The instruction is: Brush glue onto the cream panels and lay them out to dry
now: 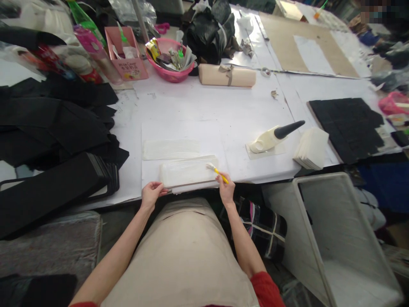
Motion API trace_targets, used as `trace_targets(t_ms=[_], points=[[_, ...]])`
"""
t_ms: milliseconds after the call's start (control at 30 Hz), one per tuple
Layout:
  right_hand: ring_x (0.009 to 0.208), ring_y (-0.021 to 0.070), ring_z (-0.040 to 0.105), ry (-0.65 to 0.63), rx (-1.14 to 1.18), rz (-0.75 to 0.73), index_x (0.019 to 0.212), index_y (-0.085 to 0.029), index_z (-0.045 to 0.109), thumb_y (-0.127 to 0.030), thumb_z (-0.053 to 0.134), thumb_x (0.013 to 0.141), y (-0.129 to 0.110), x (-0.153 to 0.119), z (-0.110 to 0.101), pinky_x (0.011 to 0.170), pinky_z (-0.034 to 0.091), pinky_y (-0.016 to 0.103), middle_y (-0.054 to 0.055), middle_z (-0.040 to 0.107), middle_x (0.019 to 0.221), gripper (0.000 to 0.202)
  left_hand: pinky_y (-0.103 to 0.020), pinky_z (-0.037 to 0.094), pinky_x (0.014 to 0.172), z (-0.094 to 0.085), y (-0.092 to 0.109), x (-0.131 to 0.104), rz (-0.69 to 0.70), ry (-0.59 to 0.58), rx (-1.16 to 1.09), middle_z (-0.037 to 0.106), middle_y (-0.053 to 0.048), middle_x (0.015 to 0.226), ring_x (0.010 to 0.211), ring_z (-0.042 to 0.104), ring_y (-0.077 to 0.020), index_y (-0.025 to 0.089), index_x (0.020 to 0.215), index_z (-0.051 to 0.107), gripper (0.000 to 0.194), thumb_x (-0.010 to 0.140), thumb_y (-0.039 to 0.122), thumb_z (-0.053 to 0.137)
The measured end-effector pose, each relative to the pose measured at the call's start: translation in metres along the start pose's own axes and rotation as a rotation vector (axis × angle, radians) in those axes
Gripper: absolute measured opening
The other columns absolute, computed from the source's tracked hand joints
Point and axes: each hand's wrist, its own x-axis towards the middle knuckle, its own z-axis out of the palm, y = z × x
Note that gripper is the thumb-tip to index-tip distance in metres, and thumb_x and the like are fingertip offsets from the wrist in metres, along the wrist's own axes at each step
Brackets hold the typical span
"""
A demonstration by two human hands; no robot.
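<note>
From my distant place I look through the head camera, and I judge that the step in hand is brush work on the pale strip (188,171), which lies flat at the near edge of the white table (198,106). My right hand (226,187) has a narrow grip, with fingers closed around the handle of the yellow brush (221,174). The bristles are at the right end of the strip's upper face, but I cannot tell if they press on it. My left hand (151,195) is at the near left corner of the strip, with fingertips touching there; I cannot tell whether they pinch it or only steady it. Just behind lies a second pale strip (171,150), roughly parallel. To the right, well apart, the cream container (265,140) with its dark tapered end lies tilted on a small sheet, and beside it is a white stack (310,149). In my judgement, any further stroke calls for light, even pressure and a steady corner, because too strong a push could slide the strip or carry the bristles over its edge.
</note>
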Motion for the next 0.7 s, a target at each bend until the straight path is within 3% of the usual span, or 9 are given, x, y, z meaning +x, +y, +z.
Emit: trace_targets(t_ms=[100, 200, 333, 400, 533, 700], points=[[0.086, 0.0198, 0.066, 0.129, -0.124, -0.054, 0.109, -0.018, 0.067, -0.039, 0.045, 0.096, 0.004, 0.011, -0.019, 0.082, 0.054, 0.035, 0.009, 0.068, 0.096, 0.033, -0.027, 0.059, 0.055, -0.001, 0.0, 0.0, -0.01, -0.001, -0.006, 0.065, -0.001, 0.063, 0.054, 0.068, -0.0168, 0.014, 0.079, 0.055, 0.016, 0.072, 0.013, 0.069], [0.094, 0.02, 0.065, -0.007, -0.215, -0.183, 0.107, -0.022, 0.069, -0.035, 0.046, 0.097, 0.0, 0.014, -0.024, 0.086, 0.052, 0.034, 0.009, 0.066, 0.1, 0.028, -0.027, 0.059, 0.055, -0.001, -0.001, 0.002, -0.013, 0.001, -0.011, 0.065, -0.001, 0.063, 0.055, 0.068, -0.0167, 0.014, 0.079, 0.055, 0.015, 0.072, 0.012, 0.068], [0.089, 0.0183, 0.066, -0.223, -0.289, -0.264, 0.102, -0.025, 0.07, -0.031, 0.045, 0.097, 0.003, 0.01, -0.017, 0.079, 0.052, 0.029, 0.007, 0.065, 0.1, 0.026, -0.027, 0.059, 0.055, -0.001, -0.002, 0.002, -0.008, 0.004, -0.023, 0.065, -0.001, 0.062, 0.054, 0.068, -0.0165, 0.014, 0.079, 0.055, 0.015, 0.072, 0.013, 0.068], [0.09, 0.0189, 0.066, -0.234, -0.32, -0.246, 0.103, -0.025, 0.069, -0.031, 0.045, 0.097, 0.009, 0.011, -0.022, 0.08, 0.052, 0.029, 0.007, 0.065, 0.1, 0.025, -0.027, 0.059, 0.056, 0.0, -0.003, 0.001, -0.005, 0.014, -0.025, 0.065, -0.001, 0.061, 0.054, 0.068, -0.0167, 0.014, 0.079, 0.054, 0.015, 0.072, 0.013, 0.067], [0.094, 0.02, 0.064, -0.113, -0.337, -0.208, 0.103, -0.023, 0.068, -0.032, 0.045, 0.097, 0.01, 0.013, -0.035, 0.084, 0.051, 0.032, 0.008, 0.064, 0.101, 0.026, -0.029, 0.059, 0.057, 0.002, -0.002, 0.0, -0.005, 0.021, -0.028, 0.064, -0.001, 0.061, 0.055, 0.068, -0.017, 0.015, 0.079, 0.054, 0.015, 0.072, 0.013, 0.066], [0.095, 0.0193, 0.063, -0.197, -0.227, -0.246, 0.096, -0.024, 0.069, -0.034, 0.046, 0.097, -0.001, 0.017, -0.018, 0.084, 0.05, 0.031, 0.007, 0.063, 0.102, 0.025, -0.028, 0.059, 0.056, 0.001, -0.002, 0.0, -0.008, 0.012, -0.032, 0.064, -0.001, 0.061, 0.054, 0.068, -0.0166, 0.015, 0.078, 0.053, 0.014, 0.072, 0.012, 0.065]])
